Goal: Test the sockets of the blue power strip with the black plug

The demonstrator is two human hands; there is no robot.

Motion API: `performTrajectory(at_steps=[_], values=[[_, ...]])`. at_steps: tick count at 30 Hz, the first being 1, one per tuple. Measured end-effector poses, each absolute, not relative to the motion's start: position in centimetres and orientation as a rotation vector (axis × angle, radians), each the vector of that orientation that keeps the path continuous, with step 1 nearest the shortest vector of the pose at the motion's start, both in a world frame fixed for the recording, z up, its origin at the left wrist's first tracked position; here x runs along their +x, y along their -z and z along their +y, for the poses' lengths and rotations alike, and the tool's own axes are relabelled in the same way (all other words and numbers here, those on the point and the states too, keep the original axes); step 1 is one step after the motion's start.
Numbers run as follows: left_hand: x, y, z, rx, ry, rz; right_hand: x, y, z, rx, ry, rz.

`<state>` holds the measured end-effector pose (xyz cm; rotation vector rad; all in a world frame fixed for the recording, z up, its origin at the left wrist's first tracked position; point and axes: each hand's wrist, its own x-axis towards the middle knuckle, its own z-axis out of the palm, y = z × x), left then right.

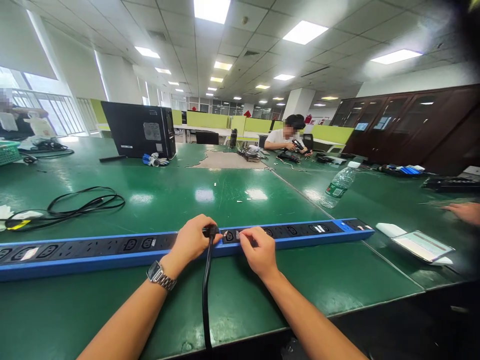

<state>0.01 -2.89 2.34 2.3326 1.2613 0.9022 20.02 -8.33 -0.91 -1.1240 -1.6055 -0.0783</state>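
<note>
A long blue power strip (93, 261) with black sockets lies across the green table in front of me. My left hand (192, 238), with a metal watch (161, 276) on its wrist, grips a black power plug (212, 232) at the strip's middle. From the plug a thick black cable (206, 295) hangs down over the table's front edge. I cannot tell whether the plug sits fully in a socket. Just right of it, my right hand (259, 248) rests at the strip, thumb and forefinger pinched together near a small pale label. What the pinch holds, if anything, is hidden.
A water bottle (339, 186) stands behind the strip at right, near a phone (423, 246). Coiled black cable (86, 204) lies at left. Farther back are a black computer case (138, 129) and gloves (155, 159). Another person (287, 135) sits across; someone's hand (465, 212) shows at right.
</note>
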Motion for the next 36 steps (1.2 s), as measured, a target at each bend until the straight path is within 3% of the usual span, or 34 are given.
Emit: performTrajectory(at_steps=[36], values=[[1.3, -1.5, -5.5, 2.697, -0.851, 1.296, 20.2, 0.7, -8.5, -1.117, 0.060, -1.569]])
